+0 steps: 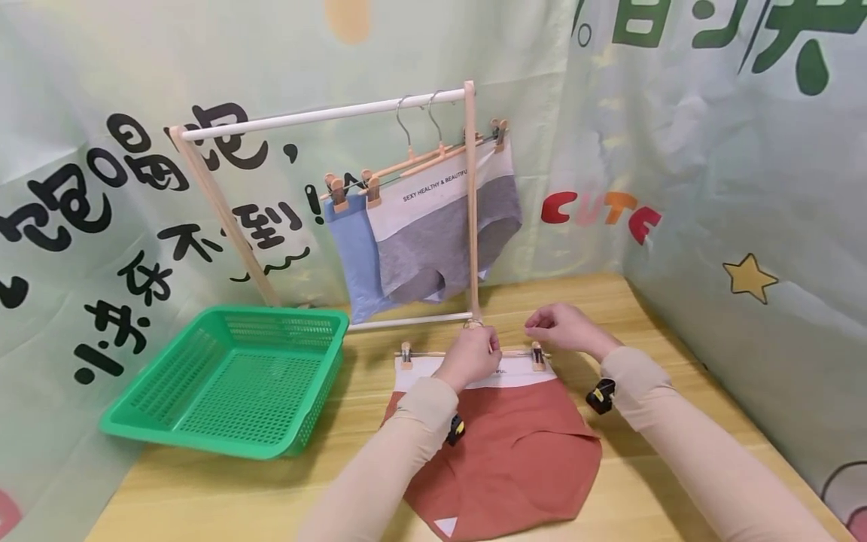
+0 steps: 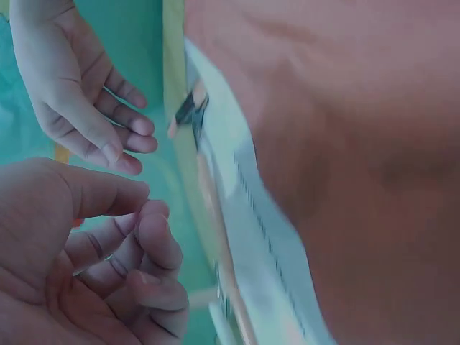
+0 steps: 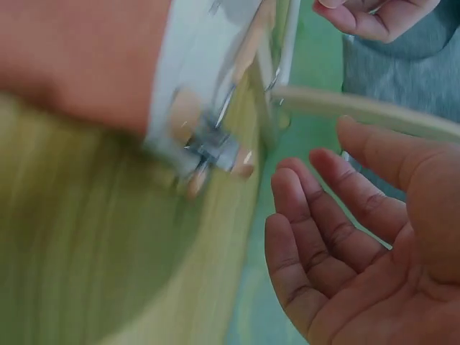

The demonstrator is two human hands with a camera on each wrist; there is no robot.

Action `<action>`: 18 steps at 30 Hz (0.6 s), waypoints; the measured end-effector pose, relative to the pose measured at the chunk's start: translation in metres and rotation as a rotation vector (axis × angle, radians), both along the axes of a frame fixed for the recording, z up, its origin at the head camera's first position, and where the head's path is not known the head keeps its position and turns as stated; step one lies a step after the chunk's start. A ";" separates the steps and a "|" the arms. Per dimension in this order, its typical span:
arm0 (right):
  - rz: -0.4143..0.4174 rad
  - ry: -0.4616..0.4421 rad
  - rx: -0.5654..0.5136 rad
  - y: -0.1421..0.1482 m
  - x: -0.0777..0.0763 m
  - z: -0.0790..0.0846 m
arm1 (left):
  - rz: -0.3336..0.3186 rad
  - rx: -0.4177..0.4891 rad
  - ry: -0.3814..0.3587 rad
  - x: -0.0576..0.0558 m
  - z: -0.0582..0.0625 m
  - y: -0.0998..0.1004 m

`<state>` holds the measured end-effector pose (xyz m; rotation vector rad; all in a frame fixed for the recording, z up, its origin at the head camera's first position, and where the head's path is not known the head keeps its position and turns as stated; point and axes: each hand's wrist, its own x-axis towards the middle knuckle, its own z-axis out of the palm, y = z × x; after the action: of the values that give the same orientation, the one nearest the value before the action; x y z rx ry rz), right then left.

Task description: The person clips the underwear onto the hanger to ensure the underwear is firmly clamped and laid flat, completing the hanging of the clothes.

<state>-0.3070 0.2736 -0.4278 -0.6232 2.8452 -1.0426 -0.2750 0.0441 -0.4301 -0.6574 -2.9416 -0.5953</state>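
Brick-red briefs with a white printed waistband lie flat on the table, clipped to a wooden hanger. One clip grips the waistband's left end, another clip its right end. My left hand is over the hanger's middle, partly hiding it. In the left wrist view its fingers curl loosely, thumb near the index fingertip, with nothing visible between them. Just beyond the right clip, my right hand hovers with relaxed fingers; the right wrist view shows its palm bare.
Behind stands a rack with a white rail and wooden posts. Grey briefs and a blue garment hang from it on clip hangers. A green basket sits at the left. Printed cloth surrounds the table.
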 end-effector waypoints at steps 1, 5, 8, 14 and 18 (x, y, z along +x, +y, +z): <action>-0.008 -0.001 0.007 0.005 0.001 -0.001 | -0.010 0.005 -0.009 0.000 -0.001 0.005; -0.032 -0.026 0.025 0.018 0.003 -0.007 | -0.035 0.000 -0.010 -0.017 -0.027 0.025; -0.041 -0.060 0.021 0.023 0.002 -0.012 | -0.027 -0.040 0.010 -0.038 -0.054 0.036; -0.021 -0.063 0.017 0.023 -0.003 -0.024 | 0.023 -0.032 0.003 -0.063 -0.088 0.053; 0.006 -0.055 0.022 0.022 -0.005 -0.028 | 0.024 -0.004 -0.028 -0.044 -0.062 0.054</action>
<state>-0.3124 0.2952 -0.4555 -0.5914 2.8022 -1.0099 -0.3188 0.0984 -0.4925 -0.6181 -2.9722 -0.6018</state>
